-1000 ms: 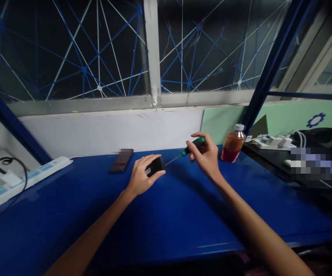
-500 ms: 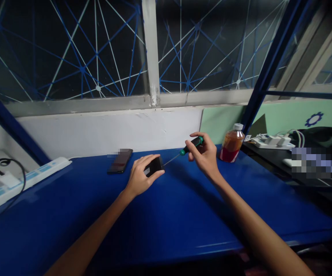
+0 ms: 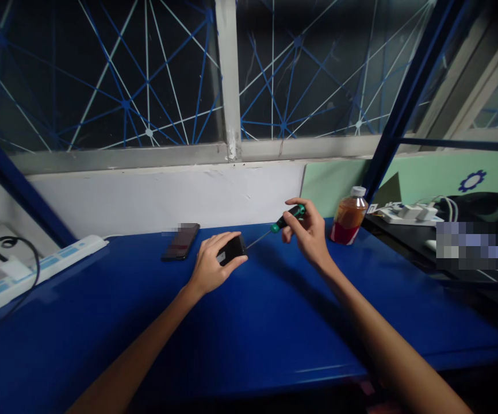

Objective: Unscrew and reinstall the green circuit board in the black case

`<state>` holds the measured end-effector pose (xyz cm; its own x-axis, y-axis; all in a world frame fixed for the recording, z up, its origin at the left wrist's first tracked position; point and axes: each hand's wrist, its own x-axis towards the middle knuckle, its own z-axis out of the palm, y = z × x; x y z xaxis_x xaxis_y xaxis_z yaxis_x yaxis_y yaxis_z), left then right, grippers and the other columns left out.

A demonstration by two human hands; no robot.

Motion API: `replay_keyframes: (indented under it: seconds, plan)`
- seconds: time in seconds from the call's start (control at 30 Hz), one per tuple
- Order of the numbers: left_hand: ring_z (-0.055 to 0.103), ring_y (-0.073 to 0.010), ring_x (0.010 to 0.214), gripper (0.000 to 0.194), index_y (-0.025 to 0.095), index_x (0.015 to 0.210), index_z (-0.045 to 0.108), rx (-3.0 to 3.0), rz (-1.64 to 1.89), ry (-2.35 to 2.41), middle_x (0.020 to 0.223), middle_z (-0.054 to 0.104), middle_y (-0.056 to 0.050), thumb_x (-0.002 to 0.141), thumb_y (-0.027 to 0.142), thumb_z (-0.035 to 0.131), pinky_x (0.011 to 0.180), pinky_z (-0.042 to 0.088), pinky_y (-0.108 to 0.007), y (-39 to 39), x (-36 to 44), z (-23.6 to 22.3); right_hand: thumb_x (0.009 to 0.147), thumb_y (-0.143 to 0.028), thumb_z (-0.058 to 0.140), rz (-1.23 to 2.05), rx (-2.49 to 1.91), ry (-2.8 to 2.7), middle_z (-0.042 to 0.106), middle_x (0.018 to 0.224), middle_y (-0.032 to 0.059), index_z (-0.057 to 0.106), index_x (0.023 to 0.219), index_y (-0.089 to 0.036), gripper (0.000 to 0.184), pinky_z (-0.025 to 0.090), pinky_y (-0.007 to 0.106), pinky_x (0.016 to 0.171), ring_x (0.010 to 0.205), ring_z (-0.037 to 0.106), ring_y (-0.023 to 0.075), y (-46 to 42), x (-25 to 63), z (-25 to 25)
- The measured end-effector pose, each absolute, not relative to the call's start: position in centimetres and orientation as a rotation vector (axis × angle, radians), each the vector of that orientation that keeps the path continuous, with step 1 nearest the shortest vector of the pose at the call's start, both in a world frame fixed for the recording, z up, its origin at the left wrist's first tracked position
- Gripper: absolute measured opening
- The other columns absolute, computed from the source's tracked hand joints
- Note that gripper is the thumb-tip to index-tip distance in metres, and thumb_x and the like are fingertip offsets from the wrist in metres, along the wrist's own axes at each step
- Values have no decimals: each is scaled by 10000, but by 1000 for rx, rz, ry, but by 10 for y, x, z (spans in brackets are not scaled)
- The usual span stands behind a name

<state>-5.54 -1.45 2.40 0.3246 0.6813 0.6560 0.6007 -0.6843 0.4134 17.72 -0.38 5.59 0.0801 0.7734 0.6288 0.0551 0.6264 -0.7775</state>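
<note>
My left hand (image 3: 213, 260) is closed around a small black box-shaped device (image 3: 232, 249), thumb below and fingers over its top. A pale label shows on its side, but its exact kind is unclear. In my right hand (image 3: 307, 233) is a screwdriver (image 3: 290, 217) with a black and green handle, gripped between thumb and fingers. Its thin metal shaft slants down to the left, and the tip meets the right end of the black device. Whether a screw sits there is too small to see.
Behind my left hand a smartphone (image 3: 182, 242) lies on the blue table (image 3: 249, 333). A drink bottle (image 3: 349, 215) stands beyond my right hand. One white power strip (image 3: 59, 265) runs along the left, another (image 3: 410, 214) lies at the right. Blue metal posts frame both sides.
My right thumb and fingers have shifted slightly on the screwdriver handle. The left hand and the black device keep their place; the whole view has drifted a little.
</note>
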Motion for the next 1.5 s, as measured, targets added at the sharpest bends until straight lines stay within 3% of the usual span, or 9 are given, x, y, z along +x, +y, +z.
replay_keyframes:
  seconds: [0.2, 0.37, 0.53, 0.87, 1.07, 1.37, 1.5]
  plan:
    - [582, -271, 1105, 414, 264, 1193, 578, 2477, 1300, 1210, 1202, 640, -69, 811, 394, 672, 958, 433, -490, -15, -56, 25, 845, -379, 604, 458, -841, -1429, 537, 536, -60, 515, 1057, -219, 280, 439, 252, 453, 423, 530, 107, -7, 177, 56]
    - [582, -274, 1109, 408, 262, 1189, 583, 2482, 1300, 1210, 1203, 640, -73, 813, 395, 669, 963, 432, -486, -14, -55, 24, 848, -354, 574, 557, -755, -1447, 603, 701, -27, 470, 1089, -236, 287, 446, 243, 427, 451, 563, 102, -5, 178, 53]
    - [581, -281, 1115, 418, 265, 1192, 582, 2481, 1298, 1216, 1204, 641, -72, 809, 409, 667, 961, 432, -501, -14, -56, 22, 817, -364, 637, 548, -802, -1417, 516, 597, -69, 469, 1105, -238, 357, 456, 250, 413, 393, 526, 96, -6, 174, 57]
    - [580, -273, 1114, 404, 260, 1172, 595, 2433, 1310, 1216, 1197, 643, -73, 799, 392, 680, 969, 435, -495, -14, -55, 23, 820, -382, 640, 647, -768, -1458, 598, 632, -48, 409, 1081, -249, 373, 443, 240, 398, 431, 568, 112, -4, 175, 57]
    - [560, -280, 1151, 393, 261, 1154, 611, 2356, 1328, 1225, 1192, 645, -76, 789, 385, 688, 986, 428, -496, -14, -54, 24, 766, -374, 708, 675, -809, -1465, 525, 475, -89, 433, 994, -234, 384, 413, 236, 361, 352, 528, 116, -3, 178, 58]
    - [551, -271, 1162, 404, 256, 1168, 605, 2344, 1319, 1245, 1210, 635, -70, 793, 382, 689, 1006, 417, -463, -16, -54, 24, 779, -374, 677, 727, -747, -1484, 634, 689, -35, 368, 1016, -256, 407, 448, 238, 406, 496, 613, 134, -4, 177, 58]
    - [556, -270, 1151, 410, 256, 1173, 603, 2344, 1310, 1249, 1210, 634, -70, 794, 387, 686, 1001, 420, -471, -15, -55, 22, 763, -328, 701, 728, -778, -1497, 548, 526, -84, 386, 984, -244, 394, 420, 241, 378, 388, 558, 121, -5, 177, 61]
